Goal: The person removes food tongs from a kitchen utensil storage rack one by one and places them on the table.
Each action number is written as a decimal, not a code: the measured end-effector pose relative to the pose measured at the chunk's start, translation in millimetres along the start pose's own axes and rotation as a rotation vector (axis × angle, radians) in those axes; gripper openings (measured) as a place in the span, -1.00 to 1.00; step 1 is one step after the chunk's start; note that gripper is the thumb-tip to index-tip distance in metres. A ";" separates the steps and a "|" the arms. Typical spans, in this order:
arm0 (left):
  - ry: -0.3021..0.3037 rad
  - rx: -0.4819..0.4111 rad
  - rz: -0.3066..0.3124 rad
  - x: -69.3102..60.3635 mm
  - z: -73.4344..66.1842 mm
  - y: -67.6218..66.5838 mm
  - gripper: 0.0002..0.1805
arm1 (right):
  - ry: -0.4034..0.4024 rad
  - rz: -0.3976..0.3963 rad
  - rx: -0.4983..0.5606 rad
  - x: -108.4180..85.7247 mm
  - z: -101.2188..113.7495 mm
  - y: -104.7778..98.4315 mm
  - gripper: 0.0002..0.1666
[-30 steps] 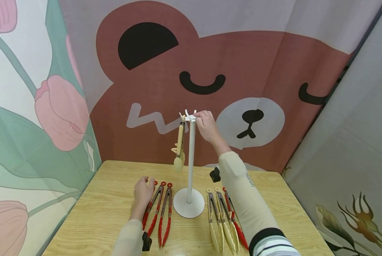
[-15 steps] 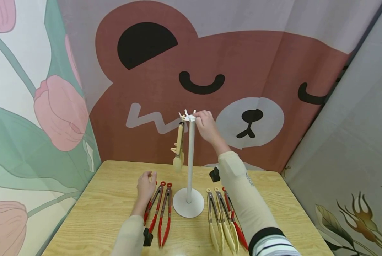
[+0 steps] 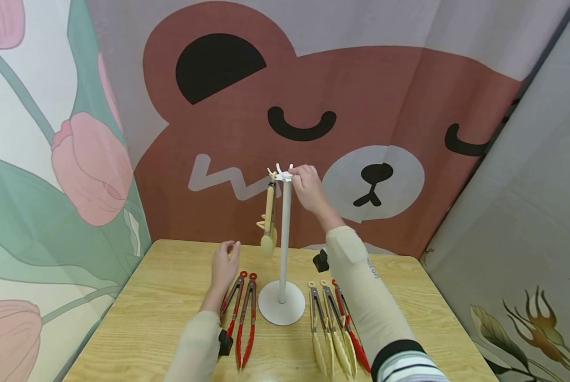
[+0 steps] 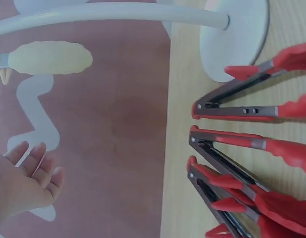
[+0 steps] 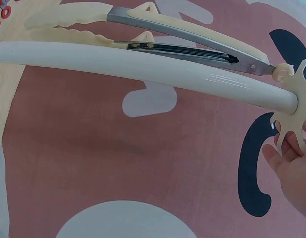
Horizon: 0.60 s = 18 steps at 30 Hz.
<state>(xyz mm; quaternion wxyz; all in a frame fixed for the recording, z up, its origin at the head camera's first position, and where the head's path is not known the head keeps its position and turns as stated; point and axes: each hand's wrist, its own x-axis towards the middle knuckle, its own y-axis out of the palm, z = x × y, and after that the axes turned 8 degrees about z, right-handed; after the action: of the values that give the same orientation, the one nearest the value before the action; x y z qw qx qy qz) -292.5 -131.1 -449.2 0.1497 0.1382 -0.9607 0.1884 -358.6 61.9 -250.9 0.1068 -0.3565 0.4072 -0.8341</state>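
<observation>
A white stand (image 3: 285, 239) with a hooked top rises from a round base (image 3: 282, 313). My right hand (image 3: 309, 187) pinches a hook at the stand's top (image 5: 291, 119), on its right side. From a hook on the left hangs a pair of cream tongs (image 3: 268, 217), apart from both hands. My left hand (image 3: 225, 268) is raised left of the stand, with nothing in it; in the left wrist view its fingers (image 4: 38, 166) are loosely bent. Below and beside it, red tongs (image 3: 246, 323) lie on the table, partly hidden by the left arm.
Right of the base lie cream tongs (image 3: 320, 331) and red-tipped tongs (image 3: 356, 339), the latter partly behind the right sleeve. All rest on a light wooden table (image 3: 141, 307). A curtain with a bear print (image 3: 361, 106) hangs close behind the table.
My left hand has risen and shifted right, away from the red tongs. My right hand has stayed at the stand's top. The hanging tongs have swayed slightly.
</observation>
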 end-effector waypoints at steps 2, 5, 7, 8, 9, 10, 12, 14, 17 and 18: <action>0.018 -0.021 -0.001 2.2 -3.2 1.2 -0.56 | 0.003 0.002 -0.002 0.0 -0.4 -0.2 -0.61; 0.028 -0.039 0.000 4.5 -7.0 2.0 -0.57 | 0.011 0.012 -0.004 -0.4 -0.3 -0.4 -0.60; 0.031 -0.043 0.002 5.3 -9.7 2.3 -0.57 | 0.015 0.014 -0.006 -0.4 -0.5 -0.2 -0.60; 0.036 -0.042 -0.001 5.9 -11.0 2.3 -0.57 | 0.015 0.014 -0.006 -0.5 -0.5 -0.2 -0.60; 0.042 -0.038 -0.004 6.7 -12.3 2.4 -0.58 | 0.015 0.013 -0.008 -0.6 -0.4 -0.3 -0.60; 0.045 -0.038 -0.007 7.5 -14.0 2.5 -0.58 | 0.013 0.011 -0.008 -0.5 -0.5 -0.3 -0.59; 0.056 -0.038 -0.011 9.2 -17.7 2.6 -0.58 | 0.010 0.009 -0.010 -0.4 -0.4 -0.4 -0.59; 0.069 -0.036 -0.016 11.3 -22.0 2.5 -0.59 | 0.008 0.008 -0.010 -0.4 -0.3 -0.6 -0.60; 0.079 -0.048 -0.018 14.1 -28.5 2.6 -0.59 | 0.010 0.010 -0.009 -0.4 0.0 -0.8 -0.60; 0.081 -0.050 -0.019 14.9 -30.2 2.8 -0.59 | 0.010 0.011 -0.009 -0.3 -0.2 -0.7 -0.60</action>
<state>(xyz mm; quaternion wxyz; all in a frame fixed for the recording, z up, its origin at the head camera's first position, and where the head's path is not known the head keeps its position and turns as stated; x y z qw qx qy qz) -300.0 -119.6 -418.3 0.1940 0.1360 -0.9569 0.1682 -358.4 62.7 -250.7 0.1075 -0.3504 0.4135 -0.8335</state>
